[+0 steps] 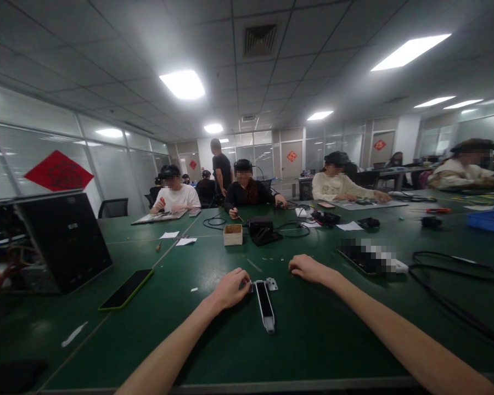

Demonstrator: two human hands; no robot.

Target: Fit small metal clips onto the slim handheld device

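Note:
A long, narrow white-and-grey device with a black middle lies on the green table in front of me. Metal tabs stick out on both sides of its far end. My left hand is closed at the left tab, its thumb and fingertips touching it. To the right of the device, my right hand rests on the tabletop with its fingers curled down. Whatever its fingertips may hold is hidden or too small to see. Tiny loose pieces lie just left of those fingertips.
A small cardboard box and a black device stand ahead. The phone and computer case are on the left. At right are a blurred item, black cables and a blue tray. Several people sit across the table.

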